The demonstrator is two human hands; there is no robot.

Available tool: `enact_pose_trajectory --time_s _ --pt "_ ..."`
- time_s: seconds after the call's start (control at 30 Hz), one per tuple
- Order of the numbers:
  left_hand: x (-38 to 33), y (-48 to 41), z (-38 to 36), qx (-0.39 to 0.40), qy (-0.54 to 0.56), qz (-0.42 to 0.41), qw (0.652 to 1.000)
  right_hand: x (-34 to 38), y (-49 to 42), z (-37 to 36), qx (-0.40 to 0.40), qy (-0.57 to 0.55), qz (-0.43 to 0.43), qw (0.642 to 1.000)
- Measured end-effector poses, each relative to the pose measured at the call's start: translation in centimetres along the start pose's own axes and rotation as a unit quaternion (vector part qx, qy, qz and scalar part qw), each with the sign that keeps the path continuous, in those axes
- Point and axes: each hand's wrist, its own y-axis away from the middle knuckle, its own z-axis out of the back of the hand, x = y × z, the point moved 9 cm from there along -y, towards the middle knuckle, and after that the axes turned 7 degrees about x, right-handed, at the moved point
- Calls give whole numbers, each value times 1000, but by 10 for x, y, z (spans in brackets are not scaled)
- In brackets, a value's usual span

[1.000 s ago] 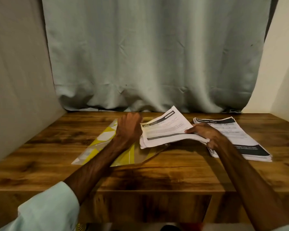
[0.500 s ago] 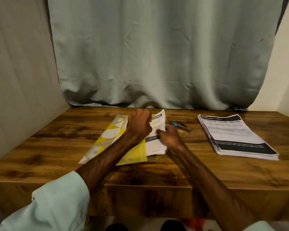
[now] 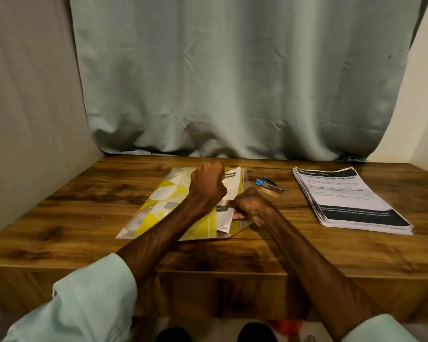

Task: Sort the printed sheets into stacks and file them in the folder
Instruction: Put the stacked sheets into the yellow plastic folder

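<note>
Yellow folder [image 3: 158,201] at centre receives some sheets [image 3: 230,188]: left hand [image 3: 206,185] grips it, right hand [image 3: 251,206] pinches them; right-side stack [image 3: 344,198] is not yet filed.

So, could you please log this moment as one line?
step: filing sheets in folder | left hand: grips sheets | right hand: grips sheets | stack: right on table | stapler: beside folder

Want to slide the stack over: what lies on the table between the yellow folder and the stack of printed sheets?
In the head view, a small stapler with a blue end lies between the yellow folder and the stack.
</note>
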Motion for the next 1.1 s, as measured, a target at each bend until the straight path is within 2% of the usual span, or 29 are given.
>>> enact_pose_trajectory --time_s 0.07,0.23,0.43,0.5,0.7,0.9,1.1 --pt "-1 1 -1 1 -3 -3 1000 1 -2 -9 7 1 15 1000" --pt "0 2 1 9 -7 1 1000 11 -7 -18 1 85 45 995" --pt "-1 3 5 -4 -11 -6 1000 16 -14 10 -117 161 91 976" --pt "-2 4 5 -4 -13 -9 1000 15 -17 5 -106 180 98 973" --pt "2 5 2 -4 -6 -17 1000 6 -17 0 -29 107 96 989" --pt "-3 6 -3 6 -9 -25 1000 9 -30 3 -15 84 112 990" --pt "-1 5 -4 11 -17 -28 999 14 -39 -11 43 179 122 975"
